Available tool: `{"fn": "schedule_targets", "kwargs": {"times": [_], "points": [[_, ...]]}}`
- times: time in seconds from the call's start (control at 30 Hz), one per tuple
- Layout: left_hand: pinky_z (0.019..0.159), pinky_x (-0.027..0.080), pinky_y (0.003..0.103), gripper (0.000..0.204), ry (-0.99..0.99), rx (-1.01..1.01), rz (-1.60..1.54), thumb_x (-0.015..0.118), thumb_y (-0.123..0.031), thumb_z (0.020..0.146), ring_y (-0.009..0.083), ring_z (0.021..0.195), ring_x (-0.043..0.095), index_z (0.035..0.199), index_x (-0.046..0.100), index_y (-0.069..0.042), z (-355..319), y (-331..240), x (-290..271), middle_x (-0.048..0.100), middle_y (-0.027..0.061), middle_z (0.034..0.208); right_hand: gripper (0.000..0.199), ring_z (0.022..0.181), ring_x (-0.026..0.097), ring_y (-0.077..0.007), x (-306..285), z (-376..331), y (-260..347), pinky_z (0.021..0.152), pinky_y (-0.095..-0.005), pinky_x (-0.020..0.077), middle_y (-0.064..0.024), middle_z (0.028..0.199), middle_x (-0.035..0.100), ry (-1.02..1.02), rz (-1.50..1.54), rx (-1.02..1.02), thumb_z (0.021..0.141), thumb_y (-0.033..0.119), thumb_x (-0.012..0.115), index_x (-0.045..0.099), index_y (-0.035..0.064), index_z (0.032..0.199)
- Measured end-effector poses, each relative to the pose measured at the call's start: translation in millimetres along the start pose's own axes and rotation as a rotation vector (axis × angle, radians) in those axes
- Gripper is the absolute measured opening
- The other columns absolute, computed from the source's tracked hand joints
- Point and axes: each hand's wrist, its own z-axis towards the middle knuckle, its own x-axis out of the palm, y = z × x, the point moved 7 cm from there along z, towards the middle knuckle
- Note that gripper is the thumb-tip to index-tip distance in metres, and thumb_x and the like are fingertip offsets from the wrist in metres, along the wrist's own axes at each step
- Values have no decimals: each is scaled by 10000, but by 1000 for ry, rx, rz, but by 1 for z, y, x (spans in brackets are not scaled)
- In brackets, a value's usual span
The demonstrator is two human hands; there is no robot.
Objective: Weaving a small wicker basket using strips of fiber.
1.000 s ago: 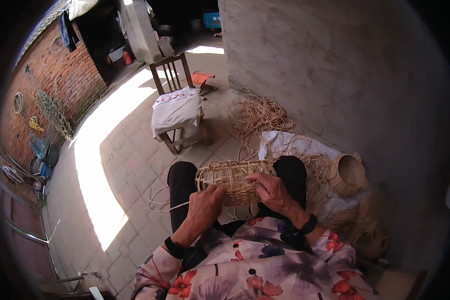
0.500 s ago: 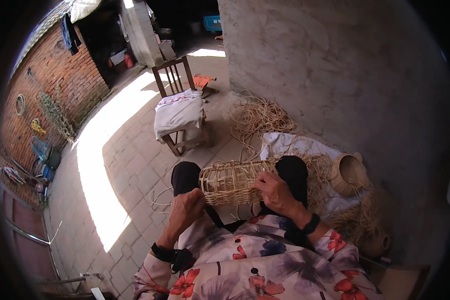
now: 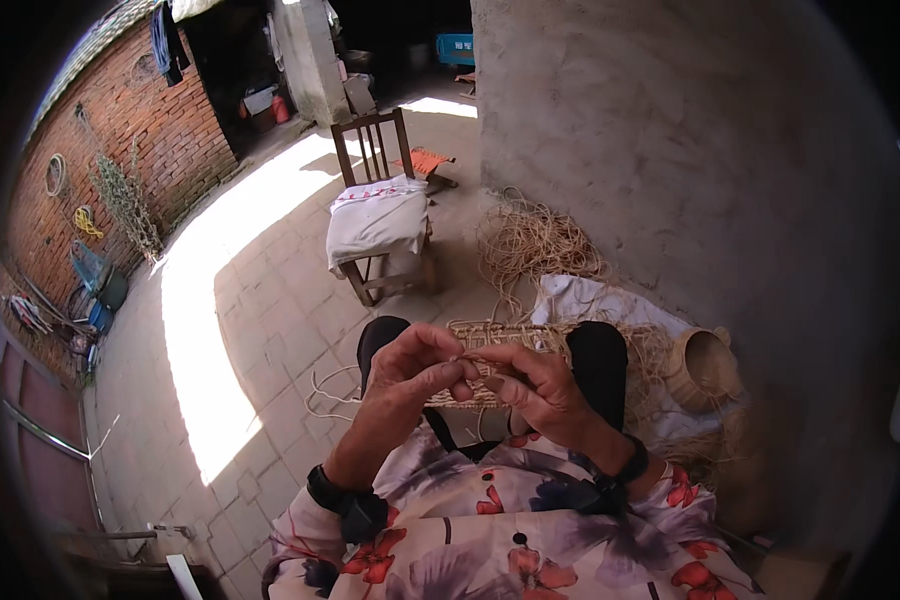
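A partly woven basket [image 3: 508,333] of tan strands lies across my lap between my knees, its middle hidden behind my hands. Above it my left hand [image 3: 410,380] is closed in a pinch. My right hand [image 3: 538,390] pinches too, its fingertips meeting those of the left. Whatever they hold, perhaps a short piece of strand, is too small to make out. Loose strand ends [image 3: 328,393] stick out left of my left knee.
Ahead stands a wooden chair [image 3: 378,225] draped with white cloth, an orange-topped stool [image 3: 427,161] behind it. A heap of strands [image 3: 535,240] lies by the grey wall [image 3: 670,130]. At right a round woven basket [image 3: 682,375] rests on a white sheet [image 3: 570,295].
Both hands have left the basket's two sides and come together above it, fingertips meeting. The view has shifted slightly, so the surroundings appear further right.
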Motion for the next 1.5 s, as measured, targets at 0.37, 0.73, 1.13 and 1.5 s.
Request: {"fn": "schedule_targets", "kwargs": {"times": [0.37, 0.73, 1.13, 1.5], "points": [[696, 550, 434, 300, -77, 155, 1399, 604, -49, 859, 361, 841, 689, 1152, 595, -109, 8, 61, -31, 708, 154, 974, 92, 724, 612, -139, -62, -31, 2, 642, -284, 473, -96, 796, 654, -394, -732, -73, 900, 69, 674, 695, -9, 945], [702, 533, 462, 444, -100, 96, 1252, 554, 31, 829, 405, 791, 670, 1247, 596, -112, 13, 78, -55, 679, 227, 868, 58, 650, 667, -296, -58, 8, -67, 584, -375, 494, -183, 727, 647, -332, -914, 97, 823, 62, 631, 616, 7, 834], [625, 511, 382, 335, -442, 302, 1242, 576, 18, 723, 253, 647, 635, 1041, 642, -60, 2, 22, -84, 638, 109, 835, 188, 782, 641, -328, -32, 23, -26, 692, -424, 507, -164, 950, 632, -310, -1198, -298, 821, 84, 661, 612, -2, 980], [601, 538, 246, 273, -385, -59, 525, 578, -46, 887, 105, 687, 639, 1159, 599, -47, -10, 34, -96, 664, 60, 919, 135, 643, 540, -80, -18, 27, -53, 587, -286, 463, -57, 730, 623, -218, -584, -4, 927, 113, 646, 673, -16, 955]]}}
